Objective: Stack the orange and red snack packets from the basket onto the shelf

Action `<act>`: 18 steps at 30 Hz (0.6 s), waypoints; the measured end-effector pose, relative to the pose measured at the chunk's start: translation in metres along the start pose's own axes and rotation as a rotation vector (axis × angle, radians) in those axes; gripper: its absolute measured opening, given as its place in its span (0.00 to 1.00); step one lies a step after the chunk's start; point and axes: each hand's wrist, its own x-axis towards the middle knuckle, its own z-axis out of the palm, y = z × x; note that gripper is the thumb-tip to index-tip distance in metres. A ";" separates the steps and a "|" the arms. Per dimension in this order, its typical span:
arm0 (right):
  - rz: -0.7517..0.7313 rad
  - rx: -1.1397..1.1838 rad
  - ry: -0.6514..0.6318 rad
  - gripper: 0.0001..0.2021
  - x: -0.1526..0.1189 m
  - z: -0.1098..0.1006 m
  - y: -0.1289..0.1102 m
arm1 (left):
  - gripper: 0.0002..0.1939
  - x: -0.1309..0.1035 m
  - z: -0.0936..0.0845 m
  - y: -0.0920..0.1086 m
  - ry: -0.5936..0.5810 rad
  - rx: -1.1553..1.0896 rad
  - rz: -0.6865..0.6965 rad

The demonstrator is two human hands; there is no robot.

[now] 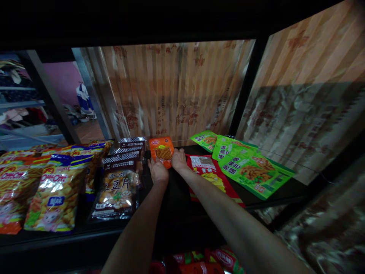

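Black shelf lined with snack packets

At the left end, yellow-and-blue snack bags crowd together in an overlapping group. Next come dark brown packets, one behind another. An orange packet sits toward the back, near the middle. Right of it lies a red packet, then bright green packets, fanned and overlapping toward the right end.

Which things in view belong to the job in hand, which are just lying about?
Likely in the job:
orange packet, left hand and right hand at its edges
black shelf beneath

Apparently just lying about:
red packet
green packets
dark brown packets
snack bags
background clothing
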 end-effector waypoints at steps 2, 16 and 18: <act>-0.001 -0.004 0.006 0.17 -0.002 -0.001 0.000 | 0.23 -0.001 0.001 0.000 0.012 -0.014 0.003; -0.101 -0.040 0.032 0.19 0.005 0.011 0.007 | 0.22 -0.002 -0.007 0.003 0.005 -0.071 0.002; -0.104 -0.039 0.031 0.19 0.006 0.011 0.009 | 0.23 -0.002 -0.010 0.004 -0.029 -0.055 0.004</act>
